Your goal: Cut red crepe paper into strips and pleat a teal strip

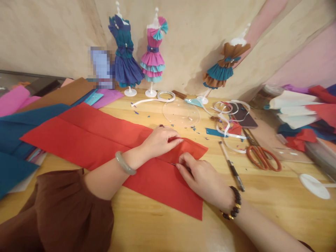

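1. Across the light wooden tabletop (147, 224), a long red creased sheet, paper or cloth (110, 140), lies aslant, 10 to 4 o'clock, its 10 o'clock end over dark-blue folded sheets (15, 157).
2. Risk (judged): uneven pull between hands could skew or tear the sheet at its lengthwise crease. Drag could also snag the blue sheets beneath.
3. Left hand (162, 141): palm down, arm in from 8 o'clock; thumb and forefinger nearly together at the upper layer. Pinching or pressing: cannot tell.
4. Right hand (202, 173): arm in from 4 o'clock, fingers curled, thumb and forefinger at the crease beside a slim dark edge. What its grip encloses: cannot tell.
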